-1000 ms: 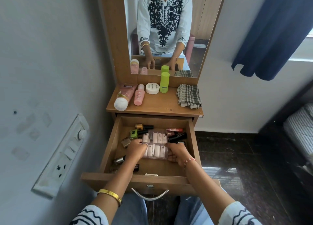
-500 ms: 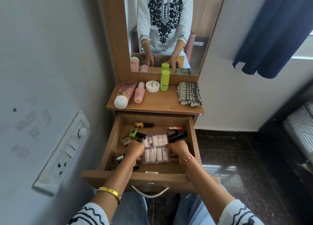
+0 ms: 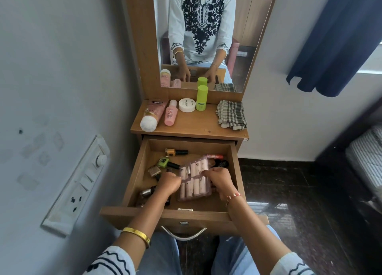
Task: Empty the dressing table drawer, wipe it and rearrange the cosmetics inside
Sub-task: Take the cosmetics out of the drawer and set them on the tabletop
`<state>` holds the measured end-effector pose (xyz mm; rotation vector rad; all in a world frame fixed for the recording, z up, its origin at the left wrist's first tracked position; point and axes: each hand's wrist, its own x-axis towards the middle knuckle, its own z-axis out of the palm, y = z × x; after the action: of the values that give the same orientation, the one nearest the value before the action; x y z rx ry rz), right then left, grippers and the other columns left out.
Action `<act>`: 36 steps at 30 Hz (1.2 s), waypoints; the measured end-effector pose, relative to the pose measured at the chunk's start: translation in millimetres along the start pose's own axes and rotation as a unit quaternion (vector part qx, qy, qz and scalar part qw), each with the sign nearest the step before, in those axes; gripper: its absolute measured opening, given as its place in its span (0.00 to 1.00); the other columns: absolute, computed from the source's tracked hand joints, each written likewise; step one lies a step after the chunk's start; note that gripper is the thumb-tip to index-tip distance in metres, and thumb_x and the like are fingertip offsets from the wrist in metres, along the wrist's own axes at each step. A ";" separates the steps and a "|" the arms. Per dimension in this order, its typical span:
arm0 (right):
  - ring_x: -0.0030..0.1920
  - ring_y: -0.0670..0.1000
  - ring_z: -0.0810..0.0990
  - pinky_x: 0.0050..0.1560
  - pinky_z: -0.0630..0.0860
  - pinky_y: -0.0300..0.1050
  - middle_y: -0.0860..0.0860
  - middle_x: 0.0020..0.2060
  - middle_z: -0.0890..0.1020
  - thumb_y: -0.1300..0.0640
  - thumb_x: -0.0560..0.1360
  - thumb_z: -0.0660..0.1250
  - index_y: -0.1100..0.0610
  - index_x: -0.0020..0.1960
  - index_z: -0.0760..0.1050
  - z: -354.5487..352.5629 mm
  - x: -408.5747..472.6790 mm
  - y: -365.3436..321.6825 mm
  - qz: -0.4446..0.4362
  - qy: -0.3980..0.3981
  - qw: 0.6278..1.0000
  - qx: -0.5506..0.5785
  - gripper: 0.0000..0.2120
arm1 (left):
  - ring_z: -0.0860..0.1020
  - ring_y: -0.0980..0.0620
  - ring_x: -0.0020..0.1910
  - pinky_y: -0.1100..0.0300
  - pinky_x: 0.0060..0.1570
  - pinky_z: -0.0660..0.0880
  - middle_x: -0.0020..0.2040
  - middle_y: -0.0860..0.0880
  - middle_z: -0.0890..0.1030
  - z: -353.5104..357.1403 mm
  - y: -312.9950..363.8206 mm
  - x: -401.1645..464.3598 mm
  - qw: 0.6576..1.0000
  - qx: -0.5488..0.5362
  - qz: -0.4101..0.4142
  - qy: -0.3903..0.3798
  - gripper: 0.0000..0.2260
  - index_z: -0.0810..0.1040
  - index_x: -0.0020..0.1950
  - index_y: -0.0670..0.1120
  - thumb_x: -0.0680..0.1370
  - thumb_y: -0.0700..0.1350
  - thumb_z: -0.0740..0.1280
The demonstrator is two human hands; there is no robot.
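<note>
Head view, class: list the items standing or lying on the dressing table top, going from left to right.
Large pink tube → small pink bottle → white round jar → green bottle → checked cloth.

Jar (image 3: 187, 105) lid: small dark print, apparently "NAIL POLISH" with a second word beside it, not clearly legible. Pink tube (image 3: 152, 114), pink bottle (image 3: 171, 115), green bottle (image 3: 201, 98): labels too small to read.
</note>
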<state>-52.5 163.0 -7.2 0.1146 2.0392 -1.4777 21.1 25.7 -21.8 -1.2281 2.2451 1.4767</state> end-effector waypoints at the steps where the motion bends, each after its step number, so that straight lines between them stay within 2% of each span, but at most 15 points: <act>1: 0.48 0.54 0.83 0.47 0.80 0.47 0.57 0.49 0.83 0.60 0.72 0.70 0.60 0.50 0.77 0.2 -0.9 -0.9 -0.014 0.001 1.000 0.004 0.08 | 0.74 0.47 0.41 0.57 0.42 0.70 0.38 0.45 0.74 0.2 0.2 -0.7 1.000 0.000 0.003 -0.003 0.08 0.70 0.37 0.45 0.77 0.41 0.58; 4: 0.49 0.54 0.83 0.49 0.81 0.48 0.57 0.50 0.83 0.59 0.73 0.69 0.59 0.51 0.77 -0.9 -3.8 -3.9 -0.045 0.019 0.999 0.004 0.07 | 0.76 0.47 0.44 0.55 0.47 0.73 0.42 0.45 0.76 0.5 1.1 -3.0 1.000 -0.003 0.025 -0.017 0.08 0.71 0.39 0.46 0.78 0.42 0.59; 6: 0.49 0.54 0.83 0.47 0.80 0.47 0.58 0.50 0.83 0.60 0.74 0.68 0.60 0.51 0.77 -1.8 -7.8 -5.8 -0.057 0.031 0.998 0.021 0.06 | 0.77 0.47 0.47 0.54 0.50 0.74 0.46 0.45 0.78 0.6 2.0 -4.8 0.999 -0.010 0.043 -0.026 0.05 0.74 0.46 0.46 0.78 0.42 0.59; 8: 0.47 0.54 0.83 0.42 0.79 0.43 0.58 0.48 0.83 0.61 0.75 0.66 0.60 0.49 0.77 -3.4 -14.4 -9.1 -0.064 0.031 0.996 0.062 0.05 | 0.77 0.48 0.48 0.56 0.49 0.74 0.48 0.46 0.78 -0.7 3.0 -8.2 0.998 -0.023 0.055 -0.031 0.07 0.76 0.52 0.45 0.79 0.43 0.58; 11: 0.45 0.55 0.83 0.41 0.80 0.44 0.58 0.47 0.83 0.61 0.76 0.65 0.60 0.51 0.77 -5.5 -23.2 -12.9 -0.057 0.019 0.989 0.137 0.06 | 0.79 0.46 0.47 0.53 0.49 0.78 0.48 0.44 0.80 -1.9 4.8 -13.8 0.990 -0.128 0.041 -0.045 0.10 0.76 0.51 0.41 0.80 0.44 0.57; 12: 0.46 0.56 0.84 0.43 0.80 0.46 0.59 0.48 0.83 0.61 0.75 0.65 0.60 0.51 0.77 -6.4 -25.4 -13.4 -0.054 0.017 0.987 0.153 0.06 | 0.81 0.47 0.44 0.52 0.46 0.80 0.47 0.44 0.81 -2.5 6.0 -17.8 0.981 -0.183 0.032 -0.051 0.11 0.76 0.53 0.40 0.80 0.43 0.57; 15: 0.49 0.56 0.83 0.46 0.80 0.46 0.58 0.49 0.83 0.60 0.76 0.64 0.60 0.53 0.77 -9.7 -31.3 -16.2 -0.066 0.011 0.983 0.169 0.07 | 0.80 0.52 0.35 0.63 0.29 0.78 0.43 0.46 0.80 -4.9 10.7 -28.4 0.958 -0.278 0.046 -0.046 0.10 0.73 0.58 0.40 0.80 0.42 0.58; 18: 0.48 0.52 0.83 0.39 0.79 0.39 0.56 0.48 0.84 0.59 0.77 0.64 0.60 0.53 0.77 -14.3 -36.0 -25.7 -0.101 0.012 0.982 0.158 0.08 | 0.78 0.51 0.35 0.66 0.26 0.76 0.42 0.47 0.80 -7.0 21.6 -37.9 0.945 -0.317 0.081 -0.011 0.07 0.74 0.55 0.43 0.80 0.43 0.59; 21: 0.46 0.51 0.84 0.41 0.81 0.42 0.55 0.46 0.84 0.59 0.76 0.65 0.60 0.53 0.77 -16.0 -35.8 -41.3 -0.129 0.023 0.979 0.156 0.08 | 0.79 0.50 0.39 0.57 0.38 0.76 0.41 0.47 0.81 -12.3 37.0 -38.7 0.938 -0.327 0.118 0.023 0.07 0.76 0.52 0.44 0.80 0.44 0.60; 23: 0.43 0.48 0.84 0.39 0.81 0.40 0.52 0.44 0.84 0.59 0.75 0.66 0.58 0.54 0.76 -15.9 -32.3 -55.1 -0.151 0.040 0.976 0.152 0.08 | 0.79 0.49 0.41 0.53 0.44 0.77 0.42 0.47 0.82 -20.4 49.0 -36.9 0.939 -0.310 0.145 0.037 0.08 0.77 0.51 0.44 0.80 0.45 0.60; 25: 0.40 0.47 0.84 0.38 0.82 0.41 0.51 0.43 0.84 0.59 0.75 0.67 0.56 0.55 0.74 -15.0 -27.2 -68.6 -0.157 0.053 0.975 0.148 0.09 | 0.80 0.50 0.41 0.57 0.41 0.79 0.43 0.47 0.82 -29.5 61.1 -33.9 0.935 -0.317 0.156 0.033 0.08 0.77 0.52 0.42 0.80 0.44 0.60; 27: 0.41 0.49 0.84 0.40 0.82 0.47 0.53 0.45 0.84 0.59 0.74 0.68 0.55 0.56 0.72 -13.5 -21.1 -78.5 -0.138 0.045 0.979 0.143 0.12 | 0.80 0.52 0.41 0.63 0.35 0.80 0.44 0.46 0.81 -36.1 73.0 -30.9 0.927 -0.345 0.149 0.014 0.08 0.76 0.54 0.42 0.80 0.42 0.59; 30: 0.39 0.53 0.83 0.38 0.78 0.48 0.54 0.47 0.83 0.62 0.74 0.67 0.56 0.59 0.70 -10.6 -13.3 -88.0 -0.107 0.007 0.987 0.117 0.15 | 0.80 0.50 0.43 0.60 0.39 0.80 0.51 0.42 0.80 -39.7 86.7 -22.4 0.918 -0.379 0.121 -0.004 0.09 0.74 0.57 0.39 0.80 0.40 0.58; 33: 0.33 0.49 0.79 0.35 0.76 0.43 0.53 0.48 0.82 0.63 0.75 0.66 0.58 0.62 0.69 -9.5 -9.3 -93.1 -0.110 -0.006 0.989 0.101 0.17 | 0.79 0.48 0.47 0.57 0.45 0.80 0.54 0.42 0.78 -41.6 90.7 -16.0 0.941 -0.311 0.130 -0.027 0.13 0.71 0.62 0.37 0.78 0.37 0.61; 36: 0.36 0.48 0.79 0.37 0.77 0.41 0.52 0.50 0.81 0.65 0.74 0.66 0.59 0.64 0.70 -11.2 -5.7 -96.5 -0.131 0.015 0.988 0.085 0.18 | 0.80 0.49 0.48 0.57 0.49 0.79 0.56 0.45 0.77 -46.8 88.9 -13.6 0.957 -0.208 0.188 -0.070 0.25 0.62 0.71 0.45 0.76 0.37 0.65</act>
<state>-91.9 138.5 78.3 -0.0654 2.0077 -1.8211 -21.5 8.5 68.6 -0.7670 2.2278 2.1888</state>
